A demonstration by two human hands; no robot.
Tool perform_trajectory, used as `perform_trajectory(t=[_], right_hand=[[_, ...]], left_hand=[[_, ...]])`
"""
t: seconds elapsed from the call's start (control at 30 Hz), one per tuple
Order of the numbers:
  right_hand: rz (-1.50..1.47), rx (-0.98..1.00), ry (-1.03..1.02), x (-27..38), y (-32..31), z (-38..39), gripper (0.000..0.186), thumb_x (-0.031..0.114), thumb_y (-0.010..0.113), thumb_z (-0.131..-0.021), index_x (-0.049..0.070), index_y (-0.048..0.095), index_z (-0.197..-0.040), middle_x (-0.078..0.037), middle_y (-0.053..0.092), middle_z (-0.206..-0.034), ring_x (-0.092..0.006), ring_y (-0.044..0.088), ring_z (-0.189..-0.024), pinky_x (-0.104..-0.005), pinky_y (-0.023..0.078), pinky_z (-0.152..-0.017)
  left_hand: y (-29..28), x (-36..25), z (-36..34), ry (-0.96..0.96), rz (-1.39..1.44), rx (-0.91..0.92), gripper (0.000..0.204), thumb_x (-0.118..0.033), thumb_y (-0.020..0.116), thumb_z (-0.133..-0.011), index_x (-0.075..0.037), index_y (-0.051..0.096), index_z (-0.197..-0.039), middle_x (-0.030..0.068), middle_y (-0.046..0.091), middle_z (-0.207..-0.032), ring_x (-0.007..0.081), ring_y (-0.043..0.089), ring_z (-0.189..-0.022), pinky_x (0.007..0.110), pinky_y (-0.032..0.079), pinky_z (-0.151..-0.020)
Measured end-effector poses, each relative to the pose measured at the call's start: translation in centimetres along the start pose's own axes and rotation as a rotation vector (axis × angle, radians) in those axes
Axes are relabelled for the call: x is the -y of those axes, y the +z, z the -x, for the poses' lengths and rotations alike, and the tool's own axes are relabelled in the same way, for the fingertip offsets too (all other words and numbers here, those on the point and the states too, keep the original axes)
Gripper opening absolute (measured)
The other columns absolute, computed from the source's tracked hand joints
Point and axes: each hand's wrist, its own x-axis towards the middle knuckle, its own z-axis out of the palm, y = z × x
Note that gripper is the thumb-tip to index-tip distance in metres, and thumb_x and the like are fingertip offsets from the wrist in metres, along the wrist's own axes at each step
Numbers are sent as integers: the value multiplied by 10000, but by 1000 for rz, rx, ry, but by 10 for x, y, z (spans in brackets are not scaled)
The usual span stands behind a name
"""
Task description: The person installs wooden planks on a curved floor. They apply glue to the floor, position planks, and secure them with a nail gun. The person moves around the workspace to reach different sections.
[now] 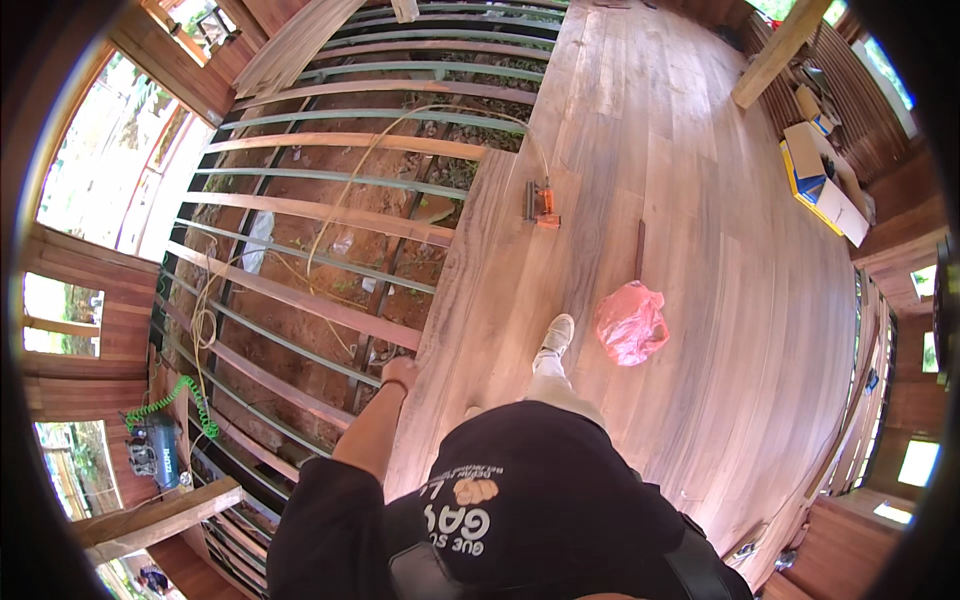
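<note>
My left hand (400, 372) hangs at my side above the edge of the laid planks, fingers curled in and nothing showing in them. My right hand is out of sight. On the plank floor (720, 330) ahead of my shoe (556, 336) lies an orange and black nail gun (545, 205), joined to a thin yellowish air hose (380, 135). A crumpled pink plastic bag (632, 323) rests to the right of the shoe. Just beyond the bag is a narrow dark strip (640, 250), lying lengthwise. Neither hand touches these things.
Left of the planks, open floor joists (300, 210) span bare soil, with the hose looping across them. A blue compressor (158, 455) with a coiled green hose (160, 400) stands at far left. Opened cardboard boxes (825, 180) and a slanting wooden post (780, 55) are at far right.
</note>
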Motion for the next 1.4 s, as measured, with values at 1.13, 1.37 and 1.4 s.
perform_trajectory(t=[1.13,1.37,1.4], right_hand=[[1458,636,-538,1183,20,-586,487,499,600,-948,117,727,-1223,-91,722,-1232,-263,689,-1093,-433,525,-905],[2501,520,-345,1195,-17,-623,520,539,607,-922,112,760,-1178,-109,732,-1255,-276,697,-1134,-449,519,-971],[2575,508,-356,1182,-12,-630,525,545,608,-919,111,765,-1171,-112,733,-1258,-278,698,-1139,-451,518,-981]], left_hand=[[-122,-454,-407,-1173,1291,-96,511,-448,522,-949,-24,764,-1103,241,722,-1158,375,688,-1120,476,529,-979],[-99,-642,-460,-939,1490,388,701,-532,589,-921,-63,558,-1441,267,622,-1365,394,605,-1272,463,456,-1104],[-98,-655,-471,-986,1590,333,748,-535,615,-910,-85,506,-1499,258,597,-1406,401,590,-1290,463,444,-1118]])
